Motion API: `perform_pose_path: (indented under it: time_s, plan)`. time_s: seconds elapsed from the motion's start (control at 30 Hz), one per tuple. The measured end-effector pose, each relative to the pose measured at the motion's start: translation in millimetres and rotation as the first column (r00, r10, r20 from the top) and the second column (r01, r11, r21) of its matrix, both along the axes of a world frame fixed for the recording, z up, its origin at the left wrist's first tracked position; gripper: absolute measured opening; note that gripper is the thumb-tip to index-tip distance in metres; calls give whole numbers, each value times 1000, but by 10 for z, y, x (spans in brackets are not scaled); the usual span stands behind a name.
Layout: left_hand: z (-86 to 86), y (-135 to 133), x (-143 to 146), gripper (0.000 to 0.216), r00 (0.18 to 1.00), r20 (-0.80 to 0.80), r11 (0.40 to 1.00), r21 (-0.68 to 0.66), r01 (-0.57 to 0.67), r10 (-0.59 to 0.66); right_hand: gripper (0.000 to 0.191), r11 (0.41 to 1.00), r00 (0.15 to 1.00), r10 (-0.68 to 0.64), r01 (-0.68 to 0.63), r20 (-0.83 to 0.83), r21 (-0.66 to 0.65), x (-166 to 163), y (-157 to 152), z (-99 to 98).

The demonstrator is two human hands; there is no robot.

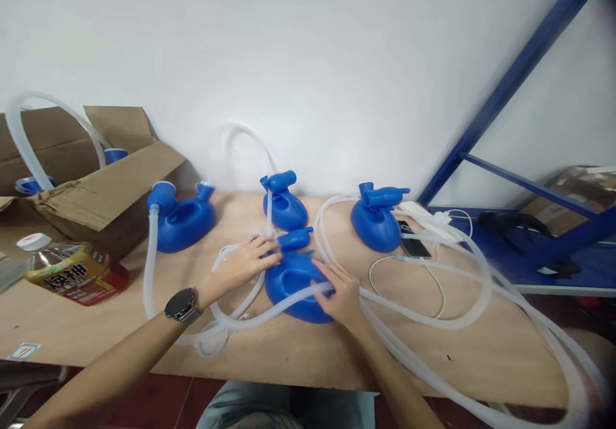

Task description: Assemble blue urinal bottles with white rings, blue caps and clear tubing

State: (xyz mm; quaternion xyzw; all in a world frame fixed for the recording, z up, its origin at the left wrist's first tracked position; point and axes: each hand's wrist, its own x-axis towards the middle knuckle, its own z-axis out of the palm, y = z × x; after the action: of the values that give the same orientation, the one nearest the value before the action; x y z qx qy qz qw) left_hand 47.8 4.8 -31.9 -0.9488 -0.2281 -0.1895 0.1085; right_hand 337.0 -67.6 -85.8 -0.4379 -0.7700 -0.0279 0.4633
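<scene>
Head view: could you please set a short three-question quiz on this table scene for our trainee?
1. True or false: the left hand has a watch at its wrist.
2. How many blue vessels sit on the table, outside the cardboard box? A) two B) four C) six
3. Fill in: the right hand rests on the nearest blue vessel, where a clear ___ crosses it.

Key: 1 true; 2 B; 3 tube.
</scene>
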Motion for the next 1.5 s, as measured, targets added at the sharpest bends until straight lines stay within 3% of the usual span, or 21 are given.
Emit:
perform_pose_path:
  time_s: [0.23,0.53,0.7,0.87,1.27,1.4,1.5]
  plan:
    - [0,28,25,20,976,212,998,-25,65,-58,41,1000,1000,27,-27,-12,2,11,-14,-10]
    - [52,42,59,18,975,222,986,-159,58,-22,45,999,999,33,-33,-10,12,17,-18,39]
    - [130,-6,106,18,972,208,946,-323,-34,106,46,999,999,42,-42,0,-8,22,-22,60]
    - [93,-60,172,27,931,253,902,-407,-145,264,46,999,999,42,-42,5,-2,25,-22,66]
    - [-20,-131,150,23,935,210,912,-361,-196,284,52,997,999,52,-52,14,47,43,-5,21]
    - [-4,-99,92,23,955,184,912,-382,-150,234,51,997,998,61,-61,7,44,47,-2,25]
    - [65,-108,-67,40,957,209,914,-392,-105,200,49,997,998,59,-59,-8,46,67,2,23]
